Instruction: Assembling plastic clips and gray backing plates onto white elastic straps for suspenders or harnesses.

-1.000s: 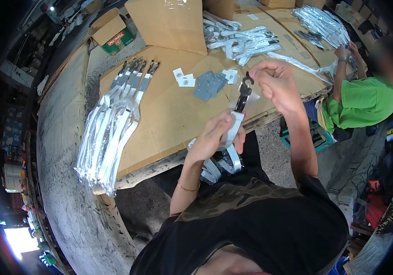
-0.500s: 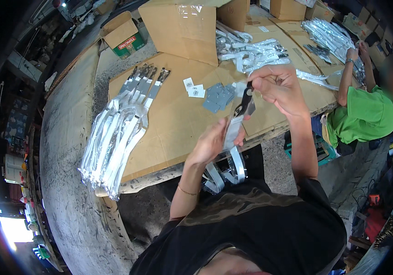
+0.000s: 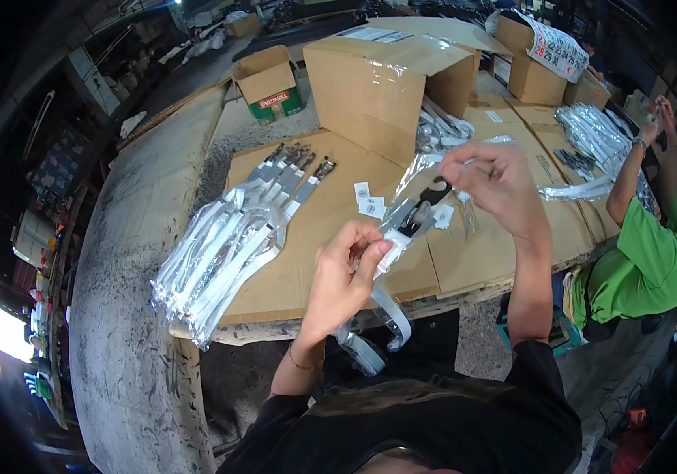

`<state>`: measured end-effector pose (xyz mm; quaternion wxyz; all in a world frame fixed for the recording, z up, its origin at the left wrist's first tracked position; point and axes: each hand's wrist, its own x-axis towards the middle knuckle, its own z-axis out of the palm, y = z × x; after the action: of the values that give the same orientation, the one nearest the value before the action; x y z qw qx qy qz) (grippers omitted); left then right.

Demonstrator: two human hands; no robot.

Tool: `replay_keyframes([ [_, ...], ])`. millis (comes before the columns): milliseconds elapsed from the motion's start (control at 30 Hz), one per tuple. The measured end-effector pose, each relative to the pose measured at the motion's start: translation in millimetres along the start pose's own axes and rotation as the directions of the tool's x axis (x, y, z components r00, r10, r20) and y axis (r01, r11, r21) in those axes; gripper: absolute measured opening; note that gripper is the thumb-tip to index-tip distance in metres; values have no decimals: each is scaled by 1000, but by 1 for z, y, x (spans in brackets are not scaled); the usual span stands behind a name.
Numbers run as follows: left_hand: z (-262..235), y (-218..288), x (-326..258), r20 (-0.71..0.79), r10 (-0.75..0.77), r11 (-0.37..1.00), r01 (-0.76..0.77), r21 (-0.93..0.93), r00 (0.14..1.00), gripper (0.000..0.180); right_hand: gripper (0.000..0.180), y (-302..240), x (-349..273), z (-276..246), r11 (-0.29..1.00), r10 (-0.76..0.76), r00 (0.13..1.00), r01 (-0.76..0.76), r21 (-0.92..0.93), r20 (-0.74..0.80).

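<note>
Over the table's near edge, my left hand pinches a pale grey strap just below its black hook-shaped end piece. A white tag lies under my left thumb. The strap's lower part hangs in loops below the edge, near my lap. A clear plastic bag surrounds the black end. My right hand is closed, thumb and fingers pinching the bag's top by the black end; the fingertips partly hide the hold. Small white cards lie on the cardboard behind my hands.
On the left lies a pile of bagged straps. A large open carton and a smaller green-and-brown box stand behind. More bagged straps lie at the right, where a person in a green shirt works.
My left hand has moved up the strap to the tag near the black end. The clear bag now shows around that end. The view has shifted, showing more of the table's back.
</note>
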<state>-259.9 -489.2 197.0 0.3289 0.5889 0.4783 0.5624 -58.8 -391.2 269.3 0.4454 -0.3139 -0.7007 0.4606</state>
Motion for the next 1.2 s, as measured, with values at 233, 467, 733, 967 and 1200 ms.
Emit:
replay_keyframes([
  [233,4,-20,-17,-178,45,995,-29,92,983,9,11,7,16,16,985,-89,990,72,155,108],
  [467,-16,-66,-54,137,-133,982,112,152,982,21,8,-4,29,23,988,-87,982,63,141,166],
  [733,-6,-12,16,-3,328,854,-298,-427,945,62,5,-35,21,55,982,-71,938,6,186,340],
  [967,3,-20,-14,364,45,944,80,-321,930,31,3,-26,3,29,982,-188,972,183,49,142],
  [1200,8,-17,-17,68,-140,940,154,-305,988,26,18,9,1,31,998,-44,999,44,52,12],
])
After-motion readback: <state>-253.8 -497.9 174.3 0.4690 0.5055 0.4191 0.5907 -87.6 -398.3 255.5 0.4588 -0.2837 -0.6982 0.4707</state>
